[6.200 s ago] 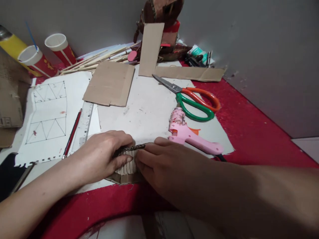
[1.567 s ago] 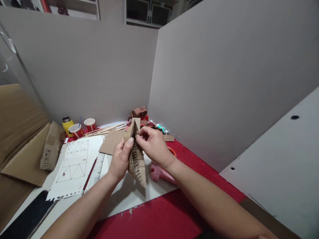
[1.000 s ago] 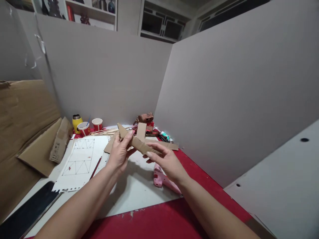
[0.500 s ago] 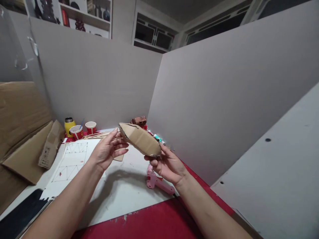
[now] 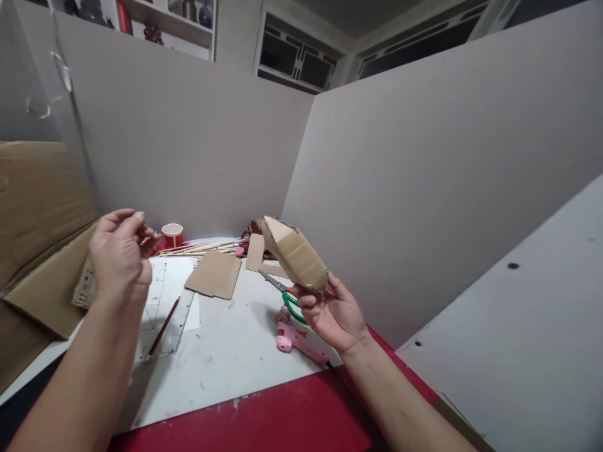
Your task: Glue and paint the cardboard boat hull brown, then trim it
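My right hand (image 5: 334, 314) grips the lower end of a folded cardboard piece (image 5: 296, 254), a long shape with a pointed upper end and rough cut edges. It is held tilted above the table. My left hand (image 5: 120, 248) is raised at the left, apart from the cardboard piece, its fingers curled and thumb and forefinger pinched. Whether anything small is between them cannot be made out. Below my right hand lie green-handled scissors (image 5: 293, 306) and a pink glue gun (image 5: 294, 336). Flat cardboard pieces (image 5: 214, 274) rest on the white board (image 5: 226, 351).
A pencil (image 5: 164, 326) and a clear ruler (image 5: 183, 323) lie on a paper with drawn lines (image 5: 157, 295). Thin wooden sticks (image 5: 202, 249) and a red-and-white paper cup (image 5: 172, 235) stand toward the back. Large cardboard (image 5: 42, 201) leans at the left; walls enclose the table.
My left hand has come away from the cardboard piece and moved left, its fingers curling. My right hand has shifted slightly right, tilting the piece more upright. Scissors and flat cardboard are now uncovered.
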{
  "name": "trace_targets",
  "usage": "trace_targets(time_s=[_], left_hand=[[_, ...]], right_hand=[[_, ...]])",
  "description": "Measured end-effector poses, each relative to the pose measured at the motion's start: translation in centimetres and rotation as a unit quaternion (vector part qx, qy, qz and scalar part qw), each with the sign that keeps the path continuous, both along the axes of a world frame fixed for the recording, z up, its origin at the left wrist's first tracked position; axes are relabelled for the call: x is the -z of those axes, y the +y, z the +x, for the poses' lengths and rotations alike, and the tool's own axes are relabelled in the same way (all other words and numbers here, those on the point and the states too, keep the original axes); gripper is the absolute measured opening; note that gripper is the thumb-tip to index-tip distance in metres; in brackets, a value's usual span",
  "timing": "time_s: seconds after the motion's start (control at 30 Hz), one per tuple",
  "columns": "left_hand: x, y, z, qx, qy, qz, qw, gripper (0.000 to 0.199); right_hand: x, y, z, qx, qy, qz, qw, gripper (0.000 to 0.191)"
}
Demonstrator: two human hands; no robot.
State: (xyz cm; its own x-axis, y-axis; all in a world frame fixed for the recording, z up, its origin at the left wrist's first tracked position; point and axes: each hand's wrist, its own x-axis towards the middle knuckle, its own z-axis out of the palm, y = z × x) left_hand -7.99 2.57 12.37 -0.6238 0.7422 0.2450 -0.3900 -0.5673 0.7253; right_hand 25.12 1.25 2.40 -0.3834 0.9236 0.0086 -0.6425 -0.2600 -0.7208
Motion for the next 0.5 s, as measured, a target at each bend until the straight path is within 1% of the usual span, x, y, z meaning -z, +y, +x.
trace_targets(time_s=[0.07,0.1,0.13,0.17,0.2,0.3,0.33,0.37,0.43,0.5], left_hand=[[-0.3,-0.3,-0.3,-0.005,0.004,0.014,1.000,0.022],[-0.2,-0.4,0.0,0.010,0.016,0.016,1.000,0.021],[-0.1,-0.5,0.4,0.037,0.033,0.014,0.999,0.019],[0.2,-0.6,1.0,0.076,0.057,0.009,0.995,0.016],[0.5,-0.7,1.7,0.128,0.087,-0.002,0.988,0.015],[1.8,-1.0,4.2,0.292,0.169,-0.035,0.941,0.032],[2.3,-1.1,4.9,0.351,0.186,-0.036,0.917,0.033],[2.7,-1.1,5.4,0.410,0.194,-0.020,0.891,0.033],[3.2,-1.2,6.0,0.466,0.192,0.004,0.864,0.031],[3.4,-1.3,6.1,0.476,0.184,0.012,0.860,0.028]], right_hand=[[-0.2,-0.2,0.0,0.010,-0.001,0.002,1.000,0.036],[-0.3,-0.3,-0.1,0.011,-0.004,0.003,1.000,0.037],[-0.3,-0.4,-0.4,0.009,-0.008,0.004,1.000,0.037],[-0.3,-0.6,-0.7,0.005,-0.012,0.006,1.000,0.037],[-0.2,-0.7,-1.0,0.000,-0.016,0.008,1.000,0.038],[0.6,-1.1,-2.3,-0.023,-0.033,0.014,0.999,0.041],[0.9,-1.2,-2.7,-0.032,-0.040,0.016,0.999,0.043],[1.2,-1.4,-3.0,-0.041,-0.049,0.017,0.998,0.045],[1.8,-1.7,-3.5,-0.061,-0.069,0.020,0.996,0.049],[1.9,-2.0,-3.8,-0.076,-0.090,0.030,0.993,0.053]])
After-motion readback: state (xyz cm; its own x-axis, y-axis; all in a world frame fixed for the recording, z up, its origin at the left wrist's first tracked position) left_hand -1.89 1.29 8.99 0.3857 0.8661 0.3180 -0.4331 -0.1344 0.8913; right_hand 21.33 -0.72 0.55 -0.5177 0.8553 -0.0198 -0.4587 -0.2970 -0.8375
